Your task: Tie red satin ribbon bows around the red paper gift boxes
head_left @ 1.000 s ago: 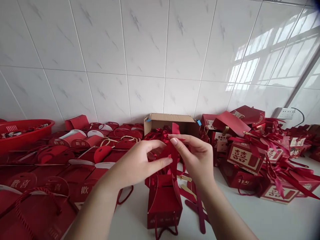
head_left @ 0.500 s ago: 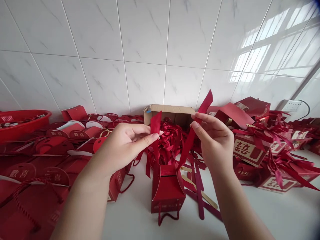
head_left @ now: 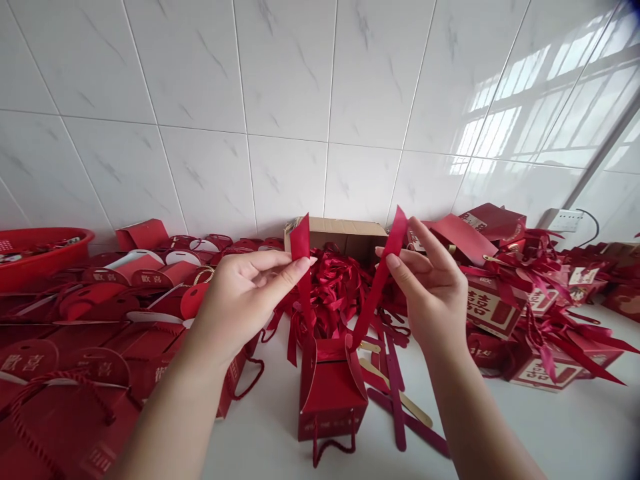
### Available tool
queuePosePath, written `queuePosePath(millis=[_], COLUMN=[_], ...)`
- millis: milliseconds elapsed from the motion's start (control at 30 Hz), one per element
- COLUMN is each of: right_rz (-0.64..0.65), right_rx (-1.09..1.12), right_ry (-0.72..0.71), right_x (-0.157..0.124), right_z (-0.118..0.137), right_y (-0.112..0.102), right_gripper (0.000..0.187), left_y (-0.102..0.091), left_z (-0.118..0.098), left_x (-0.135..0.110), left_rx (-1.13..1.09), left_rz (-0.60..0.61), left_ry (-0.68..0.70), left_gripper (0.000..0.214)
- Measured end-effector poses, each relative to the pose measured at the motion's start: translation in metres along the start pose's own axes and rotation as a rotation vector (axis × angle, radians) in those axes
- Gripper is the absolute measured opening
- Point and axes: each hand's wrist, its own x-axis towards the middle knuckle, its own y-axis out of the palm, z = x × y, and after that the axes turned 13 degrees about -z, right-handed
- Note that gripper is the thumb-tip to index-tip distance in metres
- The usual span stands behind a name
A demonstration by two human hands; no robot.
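Observation:
A small red gift box (head_left: 334, 393) stands on the white table in front of me, a twisted cord handle hanging from its near side. Dark red ribbon (head_left: 369, 313) rises from both sides of its top. My left hand (head_left: 250, 287) pinches one ribbon end between thumb and fingers, its tip sticking up. In my right hand (head_left: 425, 280) the other end is pinched between thumb and fingers, also pointing up. Both hands are above the box, apart from each other. How the ribbon passes through the top is partly hidden.
Behind the box, a cardboard carton (head_left: 345, 228) spills a heap of red ribbons (head_left: 337, 283). Flat red and gold strips (head_left: 397, 400) lie right of the box. Many red boxes (head_left: 75, 373) cover the left; finished-looking bowed boxes (head_left: 545, 363) are stacked right. A red basin (head_left: 45, 263) stands far left.
My right hand has lowered its ribbon end and the upper fingers have spread. The left hand still pinches its end, slightly further left. The view has shifted a little.

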Motion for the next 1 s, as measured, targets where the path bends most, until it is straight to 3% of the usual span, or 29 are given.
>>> queuePosePath(millis=[100, 200, 433, 667, 1000], right_rz=[-0.013, 0.005, 0.057, 0.040, 0.015], right_rx=[-0.001, 0.005, 0.093, 0.068, 0.078], right_ry=[0.032, 0.071, 0.180, 0.142, 0.069], right_x=[-0.002, -0.002, -0.001, 0.001, 0.001], right_z=[0.006, 0.009, 0.007, 0.015, 0.022], right_y=[-0.001, -0.003, -0.002, -0.005, -0.008], right_gripper=[0.057, 0.053, 0.012, 0.009, 0.006], left_y=[0.004, 0.007, 0.009, 0.005, 0.003], left_z=[0.001, 0.000, -0.006, -0.005, -0.011], left_x=[-0.002, -0.003, -0.005, -0.006, -0.007], left_rx=[-0.055, -0.080, -0.091, -0.149, -0.153], left_rz=[-0.067, -0.089, -0.095, -0.058, -0.120], left_ry=[-0.015, -0.009, -0.035, 0.026, 0.068], left_gripper=[0.024, 0.024, 0.018, 0.013, 0.006])
